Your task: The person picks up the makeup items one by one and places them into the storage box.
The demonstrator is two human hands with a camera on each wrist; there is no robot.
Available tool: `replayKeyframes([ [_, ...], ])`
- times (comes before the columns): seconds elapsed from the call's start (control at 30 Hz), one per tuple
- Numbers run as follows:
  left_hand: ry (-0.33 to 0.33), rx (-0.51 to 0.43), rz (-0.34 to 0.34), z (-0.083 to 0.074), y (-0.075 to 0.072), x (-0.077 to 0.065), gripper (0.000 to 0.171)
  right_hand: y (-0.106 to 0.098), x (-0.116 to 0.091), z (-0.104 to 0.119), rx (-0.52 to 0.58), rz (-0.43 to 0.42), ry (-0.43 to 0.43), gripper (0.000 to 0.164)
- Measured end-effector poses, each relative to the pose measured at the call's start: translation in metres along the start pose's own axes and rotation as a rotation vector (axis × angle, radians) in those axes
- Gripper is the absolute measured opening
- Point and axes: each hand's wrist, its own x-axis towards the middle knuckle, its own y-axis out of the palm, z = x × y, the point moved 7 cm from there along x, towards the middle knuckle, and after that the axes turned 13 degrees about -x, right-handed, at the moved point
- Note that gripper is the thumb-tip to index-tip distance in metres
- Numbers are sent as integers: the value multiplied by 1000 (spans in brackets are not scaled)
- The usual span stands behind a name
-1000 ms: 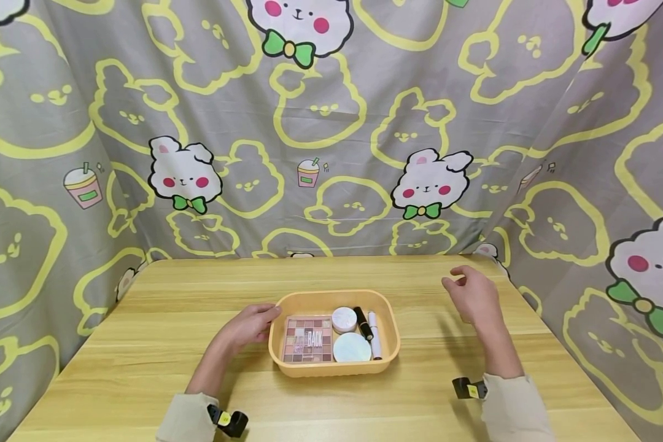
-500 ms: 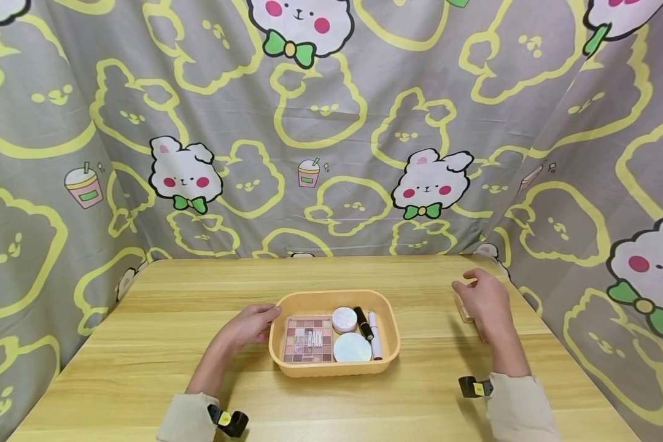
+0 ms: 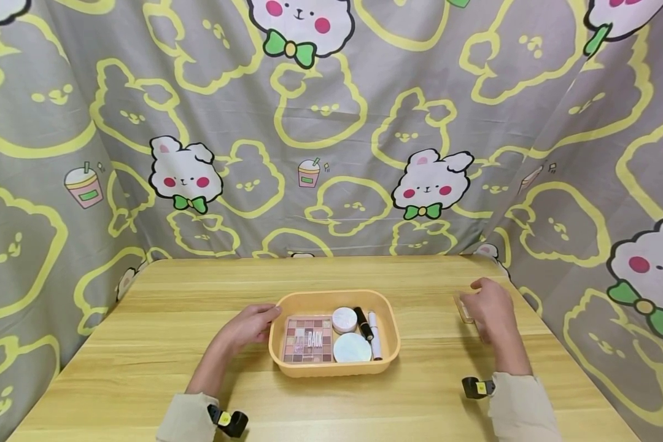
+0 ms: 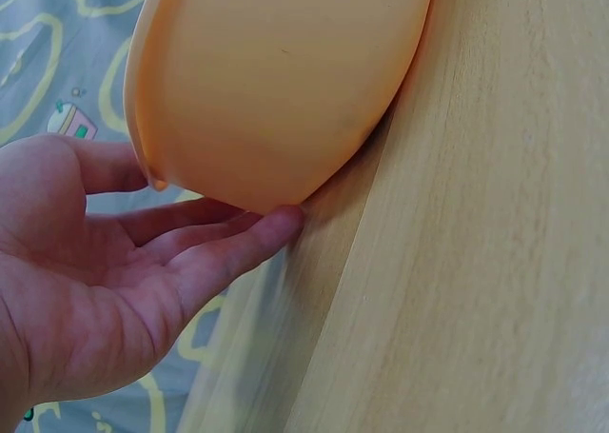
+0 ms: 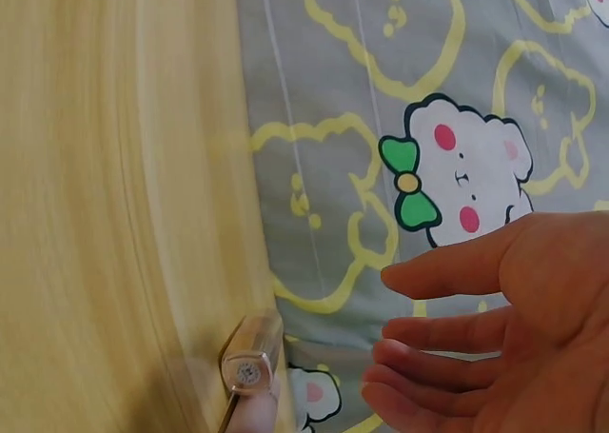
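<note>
A yellow-orange plastic basket (image 3: pixel 334 370) stands mid-table with cosmetics in it. My left hand (image 3: pixel 251 325) grips its left end; the left wrist view shows one digit at the rim and others against the outer wall. Inside lie an eyeshadow palette (image 3: pixel 307 339), a small round jar (image 3: pixel 344 320), a round pale compact (image 3: pixel 352 348), a black tube (image 3: pixel 363 323) and a slim white tube (image 3: pixel 374 334). My right hand (image 3: pixel 492 310) hovers low at the right, fingers loosely bent. Beside it lies a small pinkish-gold, partly clear item with a squarish end (image 5: pixel 248 373), its kind unclear, partly hidden by the hand.
The wooden table (image 3: pixel 199 282) is bounded behind and on both sides by a grey curtain (image 3: pixel 331 153) with rabbit prints. Another pinkish shape (image 5: pixel 253 417) shows below the squarish end at the right wrist view's bottom edge.
My right hand has moved right and a little closer to the front, bringing the small pinkish-gold item into sight on its left. My left hand and the basket have stayed put.
</note>
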Motion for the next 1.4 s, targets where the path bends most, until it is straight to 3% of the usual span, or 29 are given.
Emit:
replayKeyframes([
  [0.23,6,6,7,-1,2,0,55,4,3,-12,8,24,31,54],
  [0.93,3,3,0,0,-1,-2,52,9,7,-30,-124,120,77,58],
  [1.17,7,10,7,1,-1,-1,52,14,6,-31,-139,166,64,23],
  [1.4,5,9,13,1,-1,-2,55,20,7,-33,-143,199,45,15],
])
